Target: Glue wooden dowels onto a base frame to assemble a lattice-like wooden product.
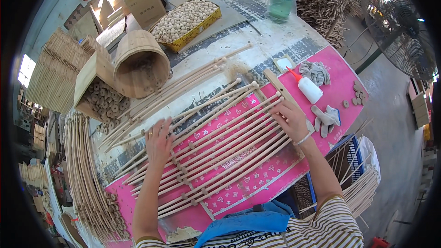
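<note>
Several slim wooden rods lie side by side on a pink patterned sheet, slanting up to the right. Small wooden rings sit around them toward their left part. Round wooden balls cap some right ends. My left hand is over the rods' left part, fingers stretched and apart. At the right ends, next to a wooden strip, my right hand has its fingers bent around a rod end. My hand hides the tips of the lower rods there.
Beyond the rods are a tipped wooden bucket, a box of wooden rings and a yellow tray of balls. A glue bottle and gloves lie right. Rods are stacked left; a fan stands far right.
</note>
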`<action>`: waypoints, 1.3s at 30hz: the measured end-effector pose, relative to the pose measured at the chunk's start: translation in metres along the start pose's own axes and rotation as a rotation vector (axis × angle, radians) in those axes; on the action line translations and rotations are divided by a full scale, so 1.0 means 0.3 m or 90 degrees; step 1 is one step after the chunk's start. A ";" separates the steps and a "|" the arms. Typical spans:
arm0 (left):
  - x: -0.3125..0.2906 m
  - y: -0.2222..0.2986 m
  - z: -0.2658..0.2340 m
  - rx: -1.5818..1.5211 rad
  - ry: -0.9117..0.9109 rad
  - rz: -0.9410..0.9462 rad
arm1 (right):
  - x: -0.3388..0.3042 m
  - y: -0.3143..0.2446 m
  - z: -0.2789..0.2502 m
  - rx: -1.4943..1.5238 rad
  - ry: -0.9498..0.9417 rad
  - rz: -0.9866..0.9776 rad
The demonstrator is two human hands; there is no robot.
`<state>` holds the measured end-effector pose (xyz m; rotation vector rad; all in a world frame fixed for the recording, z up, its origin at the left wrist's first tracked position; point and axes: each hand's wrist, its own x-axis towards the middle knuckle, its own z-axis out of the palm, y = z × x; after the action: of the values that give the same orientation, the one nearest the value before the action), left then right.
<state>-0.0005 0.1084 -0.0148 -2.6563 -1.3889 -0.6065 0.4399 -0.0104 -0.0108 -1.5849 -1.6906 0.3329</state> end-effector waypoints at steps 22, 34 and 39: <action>0.004 -0.245 0.048 -0.301 -0.065 -0.231 | 0.437 0.188 0.334 0.011 -0.022 -0.109; -0.038 -0.195 0.045 -0.208 -0.143 -0.093 | 0.457 0.220 0.182 0.033 -0.354 -0.096; -0.004 -0.142 0.070 -0.233 -0.134 -0.024 | 0.438 0.272 0.110 -0.013 -0.311 -0.118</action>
<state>-0.0289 0.1376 -0.0392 -3.0640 -1.5114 -0.6574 0.4874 0.1376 -0.0401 -1.4195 -2.1968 0.6500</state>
